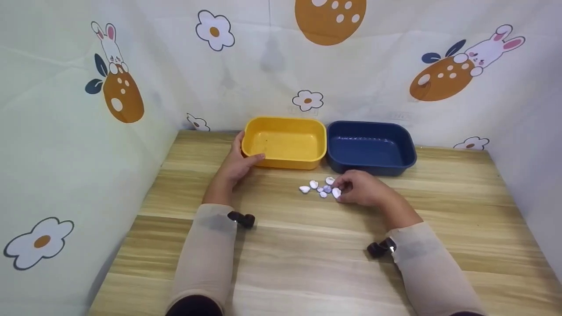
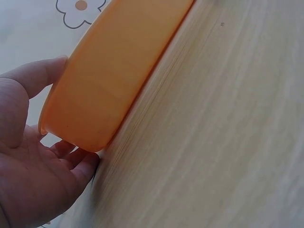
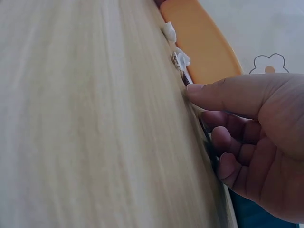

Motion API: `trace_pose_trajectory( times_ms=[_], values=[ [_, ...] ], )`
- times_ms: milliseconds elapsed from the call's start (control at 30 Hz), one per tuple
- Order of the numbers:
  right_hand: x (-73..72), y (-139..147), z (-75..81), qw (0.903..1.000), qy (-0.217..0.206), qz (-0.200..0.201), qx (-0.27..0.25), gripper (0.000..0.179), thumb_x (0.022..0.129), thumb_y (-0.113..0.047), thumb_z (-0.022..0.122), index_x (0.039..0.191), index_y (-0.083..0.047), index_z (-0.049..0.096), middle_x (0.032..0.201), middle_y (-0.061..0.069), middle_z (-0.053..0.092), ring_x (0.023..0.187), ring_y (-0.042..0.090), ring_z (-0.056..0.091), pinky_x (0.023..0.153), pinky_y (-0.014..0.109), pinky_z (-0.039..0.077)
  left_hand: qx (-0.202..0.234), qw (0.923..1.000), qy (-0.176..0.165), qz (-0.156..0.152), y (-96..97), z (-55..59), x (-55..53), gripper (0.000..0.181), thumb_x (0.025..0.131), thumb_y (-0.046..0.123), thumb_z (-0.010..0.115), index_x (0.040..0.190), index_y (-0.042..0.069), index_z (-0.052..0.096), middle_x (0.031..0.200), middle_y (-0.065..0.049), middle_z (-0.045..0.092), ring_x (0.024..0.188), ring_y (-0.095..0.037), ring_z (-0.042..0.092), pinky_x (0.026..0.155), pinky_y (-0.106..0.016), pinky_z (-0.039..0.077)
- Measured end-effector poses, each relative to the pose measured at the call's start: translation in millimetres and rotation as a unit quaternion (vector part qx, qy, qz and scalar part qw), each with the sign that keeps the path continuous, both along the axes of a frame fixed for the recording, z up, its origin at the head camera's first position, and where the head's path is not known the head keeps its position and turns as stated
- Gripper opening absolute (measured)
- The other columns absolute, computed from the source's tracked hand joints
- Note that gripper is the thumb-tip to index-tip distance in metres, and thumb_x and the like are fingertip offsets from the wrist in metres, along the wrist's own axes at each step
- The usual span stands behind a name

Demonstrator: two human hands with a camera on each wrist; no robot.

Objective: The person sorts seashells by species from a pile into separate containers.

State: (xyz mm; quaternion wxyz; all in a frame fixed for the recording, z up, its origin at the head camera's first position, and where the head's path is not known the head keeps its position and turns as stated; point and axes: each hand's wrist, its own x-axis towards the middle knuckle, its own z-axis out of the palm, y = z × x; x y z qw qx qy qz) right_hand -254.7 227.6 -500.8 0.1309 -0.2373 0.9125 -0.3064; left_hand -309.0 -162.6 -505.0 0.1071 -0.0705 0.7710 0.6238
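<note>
Several small seashells (image 1: 314, 184), white and pale purple, lie in a loose cluster on the wooden table. My right hand (image 1: 362, 189) is at the cluster's right edge, thumb and index finger around a white seashell (image 1: 336, 193); its other fingers curl in the right wrist view. Behind the shells stands a yellow plastic box (image 1: 290, 164) with nothing in it. My left hand (image 1: 237, 163) holds this box by its left end, thumb at the front rim and fingers along the side. The left wrist view shows those fingertips low against the box wall (image 2: 109, 71).
A dark blue box (image 1: 371, 169) stands right beside the yellow one, close behind my right hand. Behind both boxes hangs a pale cloth (image 1: 263, 74) printed with rabbits and flowers. The wooden tabletop (image 1: 303, 259) extends toward me.
</note>
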Motion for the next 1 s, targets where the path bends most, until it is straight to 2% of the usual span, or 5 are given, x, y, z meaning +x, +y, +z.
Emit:
trace_pose_trajectory(
  times_ms=[267,500,633,833,1000],
  values=[
    [2.0,-2,4.3,0.9999,0.010,-0.002,0.012,0.025,0.082,-0.014,0.089,0.106,-0.016,0.082,0.097,0.002,0.072,0.093,0.017,0.062,0.085,0.031,0.052,-0.004,1.0000,0.005,0.001,-0.1,-1.3,0.0,0.112,0.091,0.029,0.085,0.172,0.035,0.008,0.181,0.001,0.017,0.166,-0.022,0.021,0.139,-0.044,0.011],
    [6.0,-3,12.0,0.9994,0.018,-0.026,-0.013,0.028,0.082,-0.014,0.089,0.109,-0.014,0.081,0.098,0.003,0.071,0.093,0.018,0.061,0.082,0.028,0.051,0.010,0.9997,0.024,-0.002,0.1,-2.9,-0.1,0.113,0.090,0.023,0.086,0.173,0.028,0.008,0.181,-0.003,0.017,0.166,-0.022,0.021,0.139,-0.040,0.013],
    [7.9,-5,15.2,0.9988,0.016,-0.042,-0.019,0.030,0.082,-0.015,0.090,0.110,-0.014,0.081,0.099,0.003,0.070,0.094,0.018,0.061,0.082,0.028,0.051,0.011,0.9997,0.022,-0.003,-0.1,-3.1,-0.3,0.114,0.090,0.024,0.086,0.173,0.028,0.008,0.181,-0.003,0.016,0.166,-0.022,0.021,0.139,-0.040,0.012],
    [9.0,-6,18.0,0.9987,0.009,-0.047,-0.019,0.032,0.082,-0.018,0.090,0.113,-0.016,0.081,0.102,0.006,0.070,0.096,0.022,0.061,0.083,0.031,0.051,0.011,0.9998,0.015,-0.004,-0.7,-2.5,-1.1,0.112,0.091,0.024,0.085,0.173,0.031,0.008,0.181,-0.001,0.015,0.167,-0.021,0.020,0.139,-0.040,0.012],
    [9.8,-9,20.6,0.9982,0.014,-0.049,-0.031,0.035,0.082,-0.019,0.089,0.116,-0.020,0.080,0.105,0.004,0.069,0.096,0.022,0.060,0.084,0.032,0.050,0.013,0.9998,0.015,-0.005,-0.2,-1.5,-1.6,0.113,0.091,0.024,0.085,0.173,0.032,0.007,0.182,-0.001,0.015,0.167,-0.022,0.019,0.139,-0.040,0.011]
  ],
)
